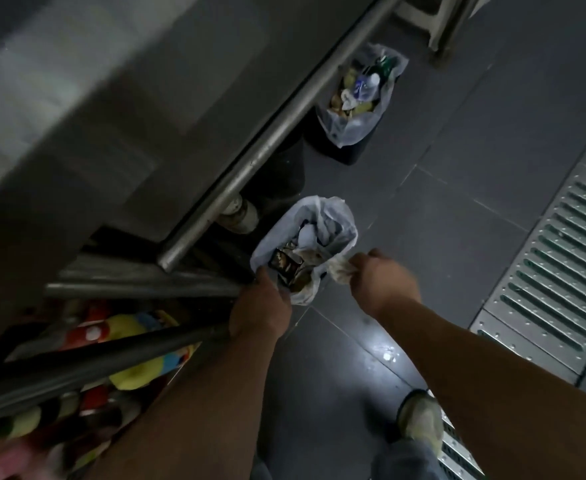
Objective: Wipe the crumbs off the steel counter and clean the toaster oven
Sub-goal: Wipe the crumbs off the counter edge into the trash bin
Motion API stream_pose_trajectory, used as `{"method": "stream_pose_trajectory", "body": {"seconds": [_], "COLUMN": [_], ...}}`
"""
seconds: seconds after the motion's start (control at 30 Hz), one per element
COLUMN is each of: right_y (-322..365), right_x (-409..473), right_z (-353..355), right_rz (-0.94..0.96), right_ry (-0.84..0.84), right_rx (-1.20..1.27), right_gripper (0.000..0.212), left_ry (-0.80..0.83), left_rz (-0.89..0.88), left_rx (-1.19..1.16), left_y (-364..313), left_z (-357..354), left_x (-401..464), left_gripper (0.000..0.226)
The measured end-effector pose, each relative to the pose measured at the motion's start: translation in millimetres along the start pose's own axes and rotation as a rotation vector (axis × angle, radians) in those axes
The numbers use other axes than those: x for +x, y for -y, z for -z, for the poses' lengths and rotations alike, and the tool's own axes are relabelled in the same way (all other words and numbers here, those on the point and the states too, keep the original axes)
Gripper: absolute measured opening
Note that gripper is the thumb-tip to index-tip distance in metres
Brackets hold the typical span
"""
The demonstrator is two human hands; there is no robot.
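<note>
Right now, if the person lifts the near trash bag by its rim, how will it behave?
The near trash bag is thin, crumpled plastic, so it will probably sag and fold. It looks only part full of wrappers, so likely light. The left hand holds its rim; pulling one side may tip it.

At your twelve o'clock, the bin liner (333, 220) is pale bluish-white; the floor tiles (475, 161) dark grey; at three, a silvery slotted drain grate (561, 258); at eight, yellow-and-red packets (125, 341).

Commercial kitchen: steel counter (118, 109), floor drain grate (558, 258), lined waste bins (357, 105).
</note>
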State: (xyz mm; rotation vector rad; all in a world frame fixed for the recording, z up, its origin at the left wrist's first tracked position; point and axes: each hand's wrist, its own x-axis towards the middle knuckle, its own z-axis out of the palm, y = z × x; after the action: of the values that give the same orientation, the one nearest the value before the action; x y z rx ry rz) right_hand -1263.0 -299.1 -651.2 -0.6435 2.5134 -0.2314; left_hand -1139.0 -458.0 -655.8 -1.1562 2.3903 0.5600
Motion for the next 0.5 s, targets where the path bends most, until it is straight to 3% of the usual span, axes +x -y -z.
{"method": "stream_pose_trajectory", "body": {"seconds": [0.27, 0.5], "right_y": [-3.3, 0.7], "right_x": [41.8, 72.7], "right_z": [-74.4, -106.4], "right_rz": [0.154, 0.213], "right_ry": [-0.165, -0.280], "right_rx": [-0.053, -0.054], "right_gripper": [0.042, 0.039], "left_ry": [0.019, -0.103], "left_rz": [0.090, 0.097], "left_rx": [-0.049, -0.108], "left_y": [24.6, 35.1], "left_z": [-70.7, -107.7], "left_x": [59.1, 92.8], "left_gripper": [0.057, 0.073]}}
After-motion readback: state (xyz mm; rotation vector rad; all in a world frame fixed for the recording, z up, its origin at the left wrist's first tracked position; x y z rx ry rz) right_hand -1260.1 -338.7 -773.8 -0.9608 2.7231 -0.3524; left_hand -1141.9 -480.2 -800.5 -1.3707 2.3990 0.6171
